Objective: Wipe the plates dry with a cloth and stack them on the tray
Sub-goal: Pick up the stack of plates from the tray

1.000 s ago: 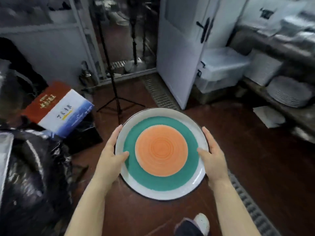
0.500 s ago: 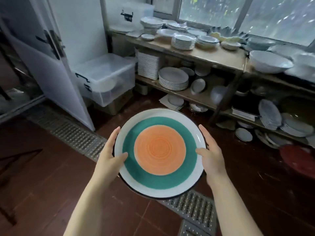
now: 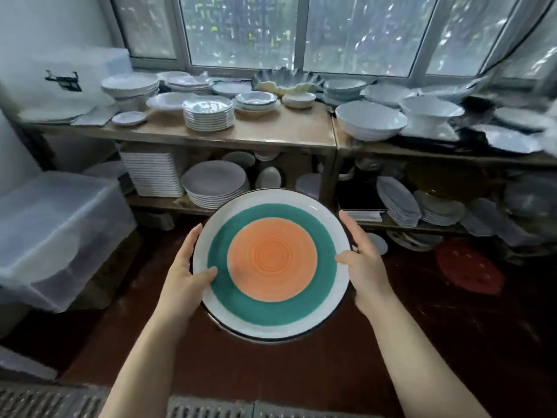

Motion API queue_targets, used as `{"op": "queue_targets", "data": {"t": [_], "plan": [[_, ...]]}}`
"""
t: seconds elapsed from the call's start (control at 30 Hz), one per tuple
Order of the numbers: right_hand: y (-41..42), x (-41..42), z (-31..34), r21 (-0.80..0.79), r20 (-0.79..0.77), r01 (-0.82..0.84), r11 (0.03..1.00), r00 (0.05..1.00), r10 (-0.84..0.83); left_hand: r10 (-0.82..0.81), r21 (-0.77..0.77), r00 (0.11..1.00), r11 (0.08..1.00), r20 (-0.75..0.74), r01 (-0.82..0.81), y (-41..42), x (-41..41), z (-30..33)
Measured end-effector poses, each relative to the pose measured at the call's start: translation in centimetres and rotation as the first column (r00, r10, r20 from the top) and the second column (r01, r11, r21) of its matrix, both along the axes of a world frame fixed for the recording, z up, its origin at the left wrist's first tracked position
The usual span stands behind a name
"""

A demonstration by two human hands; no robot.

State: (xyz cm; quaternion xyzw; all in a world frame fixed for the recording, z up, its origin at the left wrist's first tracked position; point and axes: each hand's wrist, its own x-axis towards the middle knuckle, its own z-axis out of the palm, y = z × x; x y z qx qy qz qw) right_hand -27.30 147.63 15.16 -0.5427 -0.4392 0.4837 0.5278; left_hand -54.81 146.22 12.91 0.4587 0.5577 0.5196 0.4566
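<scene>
Plate (image 3: 272, 263) at centre of frame, held face-up in the air above the dark red floor (image 3: 452, 342); white rim, green ring, orange centre, thin dark edge; a second dark edge shows under its lower rim, cannot tell whether that is another plate.

Left hand (image 3: 184, 274) grasps the plate's left rim; thumb lies on the white border, fingers run up along the edge and under it. Right hand (image 3: 363, 260) grasps the right rim the same way; thumb on top at the border, fingers behind the edge. Both forearms enter from the bottom of the frame.

Behind, across the upper half: a wooden shelf (image 3: 241, 137) under a window (image 3: 361, 31); its top carries white stacks (image 3: 208, 113) of small plates and large white bowls (image 3: 370, 120); the lower level, just above the plate in frame, holds a grey plate stack (image 3: 215, 184) and a tall white square stack (image 3: 150, 170). Clear lidded bin (image 3: 57, 230) at middle left. Red round dish (image 3: 468, 267) on the floor, right. Metal drain grate (image 3: 211, 408) along the bottom edge.
</scene>
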Motion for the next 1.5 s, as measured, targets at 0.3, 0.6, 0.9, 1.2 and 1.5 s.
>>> {"op": "queue_targets", "data": {"t": [0.3, 0.6, 0.9, 1.2, 1.5], "plan": [[20.5, 6.9, 2.8, 0.047, -0.083, 0.169, 0.985, 0.983, -0.165, -0.268, 0.058, 0.963, 0.962, 0.009, 0.267, 26.7, 5.9, 3.4], [45.4, 13.5, 4.0, 0.139, -0.047, 0.097, 0.986, 0.995, -0.091, -0.265, 0.103, 0.96, 0.961, 0.092, 0.255, 49.7, 12.5, 5.6], [65.7, 12.6, 1.9, 0.127, -0.012, 0.013, 0.992, 1.0, -0.011, -0.204, 0.056, 0.974, 0.978, 0.093, 0.2, 68.0, 11.9, 4.1], [83.7, 10.6, -2.1, -0.005, -0.046, 0.2, 0.98, 0.979, -0.2, -0.277, -0.072, 0.958, 0.957, 0.069, 0.282, 88.5, 10.4, 1.2], [93.6, 10.2, -6.2, -0.114, 0.09, 0.29, 0.95, 0.955, -0.281, -0.342, -0.193, 0.939, 0.919, 0.037, 0.343, 101.4, 11.2, -4.4]]}}
